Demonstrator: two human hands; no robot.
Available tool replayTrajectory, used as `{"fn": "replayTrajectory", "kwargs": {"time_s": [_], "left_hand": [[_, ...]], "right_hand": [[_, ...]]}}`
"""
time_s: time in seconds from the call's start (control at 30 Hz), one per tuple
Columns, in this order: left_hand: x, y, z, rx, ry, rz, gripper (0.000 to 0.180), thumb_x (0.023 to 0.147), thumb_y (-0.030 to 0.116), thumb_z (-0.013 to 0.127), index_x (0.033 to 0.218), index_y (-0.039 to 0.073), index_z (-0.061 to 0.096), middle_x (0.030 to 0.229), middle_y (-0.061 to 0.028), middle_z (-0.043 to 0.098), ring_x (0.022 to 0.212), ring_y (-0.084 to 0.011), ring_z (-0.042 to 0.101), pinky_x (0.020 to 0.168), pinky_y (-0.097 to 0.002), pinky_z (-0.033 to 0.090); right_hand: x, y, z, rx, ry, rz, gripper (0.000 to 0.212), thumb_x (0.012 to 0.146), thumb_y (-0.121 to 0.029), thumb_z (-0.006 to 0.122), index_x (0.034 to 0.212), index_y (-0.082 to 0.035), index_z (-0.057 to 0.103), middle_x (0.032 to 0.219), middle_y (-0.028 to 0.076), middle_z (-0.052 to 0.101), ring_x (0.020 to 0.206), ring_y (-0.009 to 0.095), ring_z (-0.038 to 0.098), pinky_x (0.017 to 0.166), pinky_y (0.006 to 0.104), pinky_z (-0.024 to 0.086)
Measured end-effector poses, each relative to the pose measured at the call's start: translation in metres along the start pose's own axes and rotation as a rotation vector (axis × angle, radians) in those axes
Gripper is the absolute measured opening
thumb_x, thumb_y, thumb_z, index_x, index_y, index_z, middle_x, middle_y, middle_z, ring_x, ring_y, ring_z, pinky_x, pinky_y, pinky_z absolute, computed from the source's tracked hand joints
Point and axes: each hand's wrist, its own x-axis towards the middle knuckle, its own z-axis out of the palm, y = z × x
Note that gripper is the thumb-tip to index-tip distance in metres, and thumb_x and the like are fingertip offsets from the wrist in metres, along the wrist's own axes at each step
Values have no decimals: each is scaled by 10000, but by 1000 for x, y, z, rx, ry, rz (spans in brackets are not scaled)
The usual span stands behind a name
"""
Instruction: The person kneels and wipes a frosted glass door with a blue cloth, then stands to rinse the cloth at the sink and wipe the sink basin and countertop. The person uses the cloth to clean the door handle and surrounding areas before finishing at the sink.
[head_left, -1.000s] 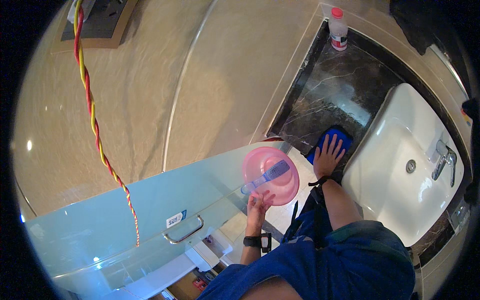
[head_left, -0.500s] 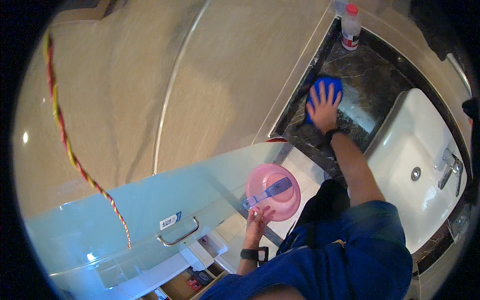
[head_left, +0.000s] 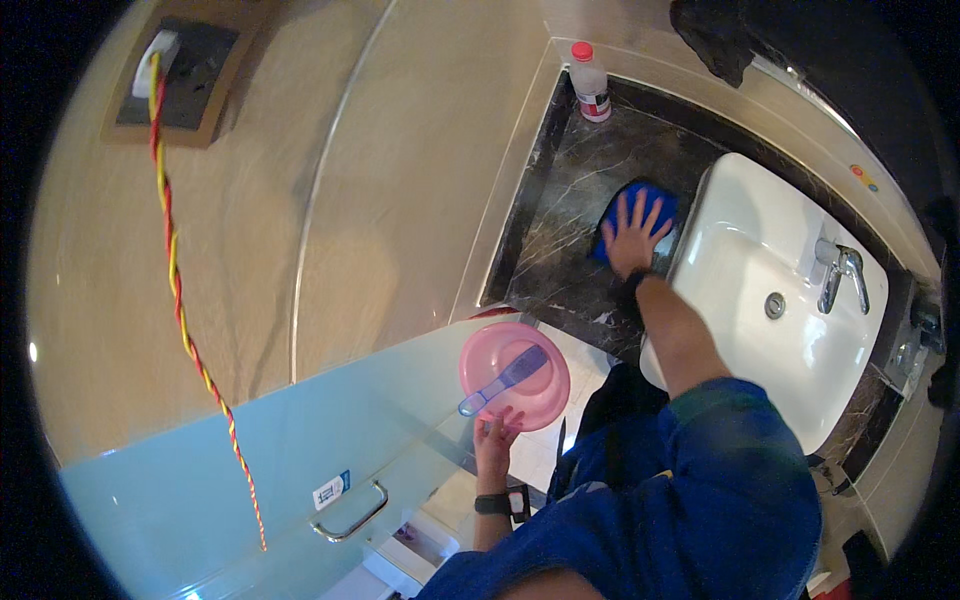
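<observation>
The washbasin (head_left: pixel 780 330) sits at the right of the frame, the tap (head_left: pixel 838 275) on its right rim. Left of it on the surface (head_left: pixel 570 200) lies the cloth (head_left: pixel 640 205); the bottle (head_left: pixel 590 82) stands above. The bowl (head_left: pixel 514 375) holds the scoop (head_left: pixel 505 380), centre frame.

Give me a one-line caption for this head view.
Right hand presses blue cloth on dark counter; left hand holds pink bowl.

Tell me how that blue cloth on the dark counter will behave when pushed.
The blue cloth looks soft and floppy, flattened under the right hand. It probably slides easily on the glossy marble counter, and may bunch up rather than roll.
</observation>
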Motion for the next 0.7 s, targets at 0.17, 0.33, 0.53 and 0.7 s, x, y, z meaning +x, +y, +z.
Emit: {"fn": "replayTrajectory", "kwargs": {"time_s": [0.17, 0.33, 0.53, 0.7], "left_hand": [[3, 5, 14, 66, -76, 58, 170, 933, 138, 568, 1057, 75, 469, 1135, -163, 593, 987, -343, 636, 766, -400, 575], [15, 25, 39, 56, -61, 25, 190, 942, 130, 549, 1104, 73, 470, 1124, -166, 609, 992, -337, 641, 793, -378, 571], [83, 47, 129, 94, -254, 115, 171, 939, 133, 555, 1085, 74, 488, 1052, -110, 624, 939, -252, 651, 778, -351, 567], [163, 47, 229, 90, -339, 114, 131, 901, 130, 620, 904, 123, 489, 853, -5, 566, 777, -127, 583, 704, -322, 560]], "right_hand": [[121, 35, 14, 20, -13, 484, 697, 920, -527, 363, 1488, -164, 183, 1550, 182, 67, 1396, 459, 48, 1065, 670, 39], [32, 21, 1, 65, 102, 281, 711, 927, -484, 414, 1484, -105, 184, 1541, 207, 80, 1392, 447, 108, 1099, 604, 79], [-114, -27, -2, 291, -124, 31, 660, 874, -202, 477, 1457, -33, 219, 1539, 201, 112, 1419, 390, 95, 1132, 542, 87], [-165, -49, 9, 369, -255, -242, 662, 807, -61, 477, 1432, -11, 265, 1538, 194, 132, 1424, 358, 120, 1141, 528, 84]]}}
